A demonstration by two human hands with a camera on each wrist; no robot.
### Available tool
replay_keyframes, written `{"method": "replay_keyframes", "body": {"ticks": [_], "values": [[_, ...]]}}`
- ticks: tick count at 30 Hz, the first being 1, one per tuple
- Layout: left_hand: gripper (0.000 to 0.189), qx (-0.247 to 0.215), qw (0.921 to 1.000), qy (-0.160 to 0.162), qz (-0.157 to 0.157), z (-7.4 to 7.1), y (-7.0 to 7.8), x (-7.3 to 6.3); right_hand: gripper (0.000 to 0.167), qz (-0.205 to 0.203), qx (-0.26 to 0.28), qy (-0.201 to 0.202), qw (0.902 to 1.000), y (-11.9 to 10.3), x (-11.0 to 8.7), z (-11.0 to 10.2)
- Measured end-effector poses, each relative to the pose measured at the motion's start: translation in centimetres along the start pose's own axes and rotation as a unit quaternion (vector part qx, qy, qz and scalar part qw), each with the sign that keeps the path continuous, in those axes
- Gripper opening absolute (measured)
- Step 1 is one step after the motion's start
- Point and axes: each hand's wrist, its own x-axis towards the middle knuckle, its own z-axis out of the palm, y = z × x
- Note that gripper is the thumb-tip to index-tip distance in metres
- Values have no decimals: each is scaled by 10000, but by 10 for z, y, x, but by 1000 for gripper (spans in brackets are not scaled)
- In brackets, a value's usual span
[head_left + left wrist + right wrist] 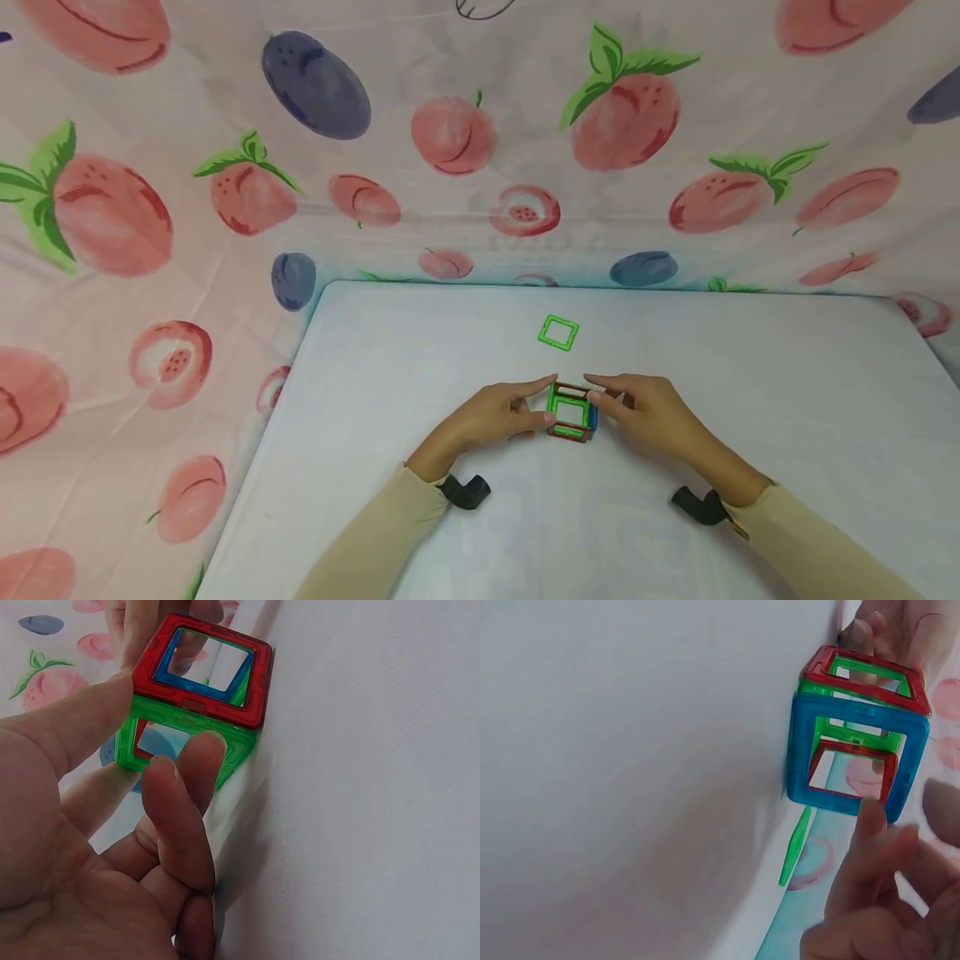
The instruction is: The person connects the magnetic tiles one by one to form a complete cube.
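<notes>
A small cube of magnetic tiles stands on the white tabletop, built from red, green and blue square frames. My left hand grips its left side, thumb and index finger at opposite edges of a green tile. The red tile faces the left wrist camera. On the other side, my right hand is beside the blue tile. One right fingertip touches the blue tile's edge in the right wrist view, while the thumb appears apart. Some left fingers are hidden behind the cube.
Beyond the cube, a loose green square tile lies flat on the white table. A fruit-printed cloth hangs behind the table and along its left side. Dark wrist mounts sit at both cuffs.
</notes>
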Motion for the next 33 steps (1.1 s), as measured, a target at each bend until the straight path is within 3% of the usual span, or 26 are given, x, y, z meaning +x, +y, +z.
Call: {"method": "replay_keyframes", "body": {"ticks": [4,8,24,33], "values": [[66,-22,10000,-22,10,-1,0,-1,31,72,-38,224,9997,-1,5,1],[66,-56,10000,-40,37,0,-1,-1,25,353,101,201,9991,-1,9,3],[65,-55,10000,-36,-6,0,-3,0,27,826,768,-288,9932,-4,12,1],[65,-140,9999,-34,15,1,-3,1,27,853,868,-373,9919,-6,10,-1]]}}
